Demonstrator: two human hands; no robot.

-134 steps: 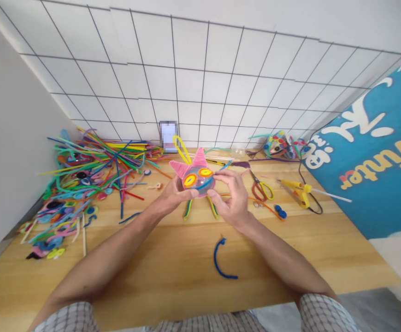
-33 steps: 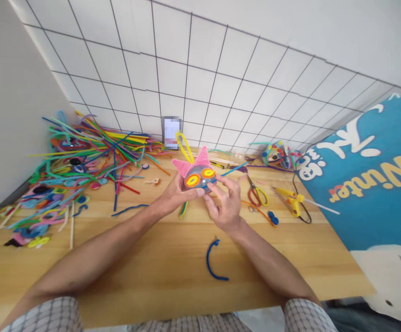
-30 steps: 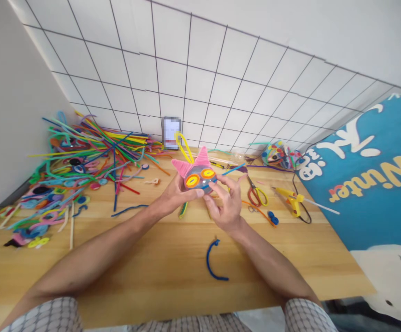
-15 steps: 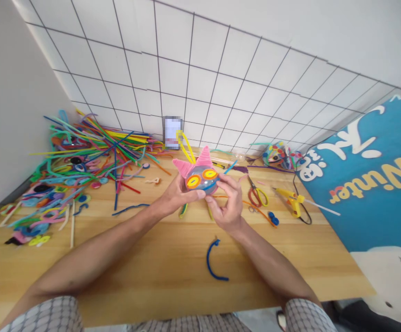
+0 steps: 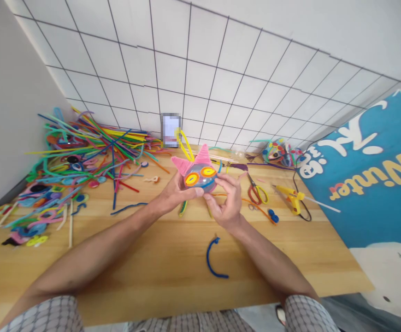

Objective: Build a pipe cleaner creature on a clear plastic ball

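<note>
Pink-eared figure (image 5: 201, 178) fast in curled left hand (image 5: 173, 192), half-curled right hand (image 5: 228, 197) at its opposite edge, hold unclear.

One view, from a camera on the person's head, looks forward and steeply down over the counter (image 5: 152, 267). It sits above the near edge, with the checked sleeves (image 5: 44, 318) in both lower corners. The left hand (image 5: 177, 192) and right hand (image 5: 226, 198) come mid-frame, at arm's reach. The wide view takes in the gridded wall (image 5: 203, 69) across the top and a blue banner (image 5: 369, 207) at right; the wall's lines slope down rightward.
</note>
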